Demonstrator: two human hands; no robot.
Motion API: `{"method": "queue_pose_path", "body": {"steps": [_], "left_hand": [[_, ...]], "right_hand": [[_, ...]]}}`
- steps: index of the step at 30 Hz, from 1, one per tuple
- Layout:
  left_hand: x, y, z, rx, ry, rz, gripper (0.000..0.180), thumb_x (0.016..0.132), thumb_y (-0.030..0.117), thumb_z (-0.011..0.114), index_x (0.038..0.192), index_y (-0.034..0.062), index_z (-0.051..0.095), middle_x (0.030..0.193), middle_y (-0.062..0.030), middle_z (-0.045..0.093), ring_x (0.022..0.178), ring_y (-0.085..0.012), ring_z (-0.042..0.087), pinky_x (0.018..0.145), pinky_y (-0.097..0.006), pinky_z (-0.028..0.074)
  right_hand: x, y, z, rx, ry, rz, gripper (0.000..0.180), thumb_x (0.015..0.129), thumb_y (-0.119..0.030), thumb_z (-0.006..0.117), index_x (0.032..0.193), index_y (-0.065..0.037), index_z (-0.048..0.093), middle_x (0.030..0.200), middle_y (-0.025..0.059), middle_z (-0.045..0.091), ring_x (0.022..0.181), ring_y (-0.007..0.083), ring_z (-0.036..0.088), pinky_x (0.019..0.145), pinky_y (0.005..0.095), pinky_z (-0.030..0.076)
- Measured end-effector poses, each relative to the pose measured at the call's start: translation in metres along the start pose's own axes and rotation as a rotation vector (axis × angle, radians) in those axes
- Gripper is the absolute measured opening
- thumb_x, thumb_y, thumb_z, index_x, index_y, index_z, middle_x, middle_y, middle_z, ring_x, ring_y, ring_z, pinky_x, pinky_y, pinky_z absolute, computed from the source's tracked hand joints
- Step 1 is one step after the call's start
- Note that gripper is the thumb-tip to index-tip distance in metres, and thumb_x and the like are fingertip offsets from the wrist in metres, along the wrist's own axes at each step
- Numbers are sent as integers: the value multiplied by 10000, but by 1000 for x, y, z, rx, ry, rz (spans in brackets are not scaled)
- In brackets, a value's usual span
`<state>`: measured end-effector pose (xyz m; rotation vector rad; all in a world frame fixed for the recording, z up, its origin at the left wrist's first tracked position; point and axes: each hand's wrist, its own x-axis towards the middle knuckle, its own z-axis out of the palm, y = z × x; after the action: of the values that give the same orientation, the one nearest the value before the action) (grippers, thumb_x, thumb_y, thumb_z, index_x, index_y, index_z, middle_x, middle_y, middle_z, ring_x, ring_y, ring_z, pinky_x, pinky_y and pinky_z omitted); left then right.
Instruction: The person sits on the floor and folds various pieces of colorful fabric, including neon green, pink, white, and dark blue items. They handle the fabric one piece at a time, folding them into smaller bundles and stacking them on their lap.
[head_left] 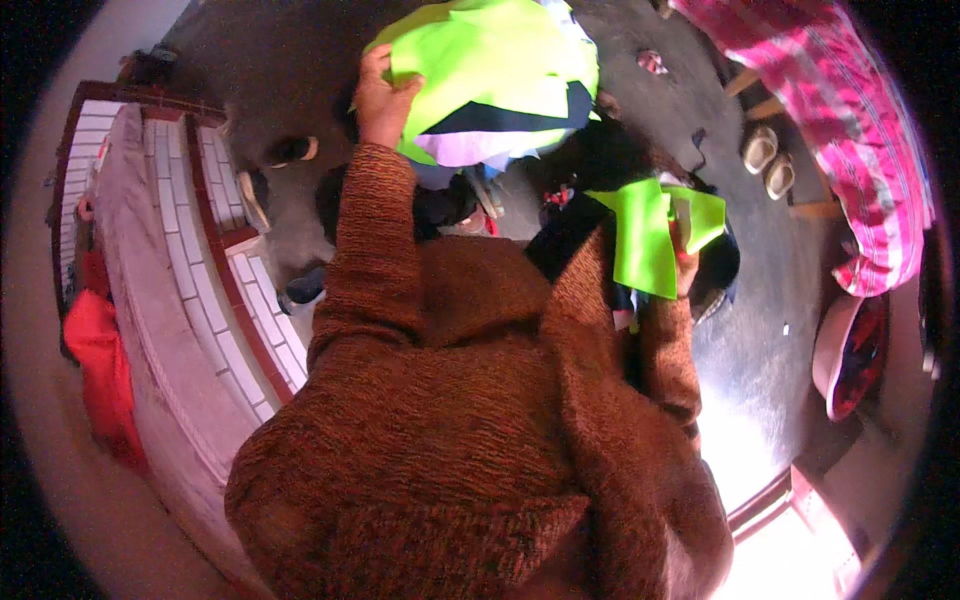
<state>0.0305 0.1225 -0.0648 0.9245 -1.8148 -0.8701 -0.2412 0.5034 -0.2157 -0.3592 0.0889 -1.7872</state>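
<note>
Ahead of me is a large bundle of neon yellow-green fabric, with black and pale layers showing along its lower edge. My left hand grips the bundle's left side, thumb over the front. A smaller neon-green piece of cloth hangs folded from my right hand, which is closed on it at the right; part of the fingers is behind the cloth. Black cloth lies against that piece on its left. The brown knitted sleeves of both arms show.
On the left runs a brick-patterned bench with a pinkish cover and a red cloth. At the right are a pink checked cloth over wooden legs, pale slippers and a pink basin. Dark shoes lie on the floor.
</note>
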Motion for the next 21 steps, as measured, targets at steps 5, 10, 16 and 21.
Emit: {"method": "queue_pose_path", "body": {"steps": [5, 10, 16, 21], "left_hand": [[-3, -2, -8, 173, 35, 160, 557, 605, -6, 686, 1117, 72, 481, 1015, -97, 588, 938, -219, 572, 830, -315, 444], [-26, 61, 16, 617, 184, 204, 511, 613, 119, 713, 1083, 105, 512, 1103, -123, 518, 1053, -324, 474, 867, -416, 408], [-62, 125, 64, 563, 47, 534, 413, 621, 150, 712, 1003, 119, 560, 988, -103, 555, 961, -301, 508, 816, -399, 389], [-95, 122, 109, 51, -344, 485, 290, 683, 132, 710, 943, 79, 593, 870, -99, 624, 684, -228, 574, 662, -321, 476]], "right_hand": [[23, 34, 99, 12, 311, -268, 703, 648, -111, 682, 1291, -78, 398, 1273, 160, 457, 1173, 336, 431, 1015, 506, 303], [11, 28, 72, 51, 201, -270, 606, 700, -158, 619, 1272, -86, 431, 1244, 175, 485, 1143, 333, 465, 1020, 509, 287], [14, 30, 86, 161, 248, -199, 571, 744, -247, 613, 1263, -82, 442, 1246, 178, 482, 1149, 357, 451, 1016, 515, 286], [17, 32, 82, 65, 400, -235, 584, 751, -297, 610, 1264, -78, 439, 1262, 169, 467, 1160, 344, 442, 1010, 499, 301]]}}
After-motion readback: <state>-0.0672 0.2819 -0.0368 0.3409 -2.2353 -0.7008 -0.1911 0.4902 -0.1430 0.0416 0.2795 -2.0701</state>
